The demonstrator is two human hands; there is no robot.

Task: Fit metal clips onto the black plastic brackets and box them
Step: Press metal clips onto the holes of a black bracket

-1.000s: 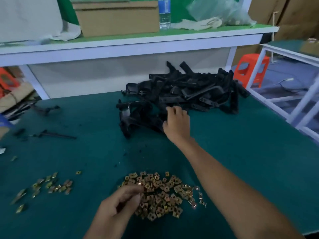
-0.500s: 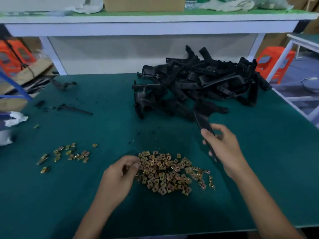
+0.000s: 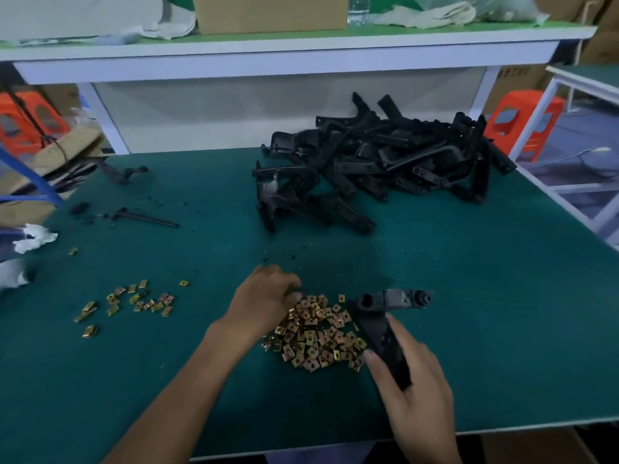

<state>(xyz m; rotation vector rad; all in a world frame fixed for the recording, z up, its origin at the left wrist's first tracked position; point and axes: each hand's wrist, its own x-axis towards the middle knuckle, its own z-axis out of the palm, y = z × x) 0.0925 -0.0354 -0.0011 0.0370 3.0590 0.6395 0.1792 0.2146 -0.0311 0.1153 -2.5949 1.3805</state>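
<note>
Many square brass-toned clips (image 3: 315,333), angular black bracket (image 3: 382,333)

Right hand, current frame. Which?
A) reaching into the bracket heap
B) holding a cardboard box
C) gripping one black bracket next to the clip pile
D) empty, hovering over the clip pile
C: the right hand grips a single black bracket at the right edge of the clip pile, well short of the bracket heap.
</note>
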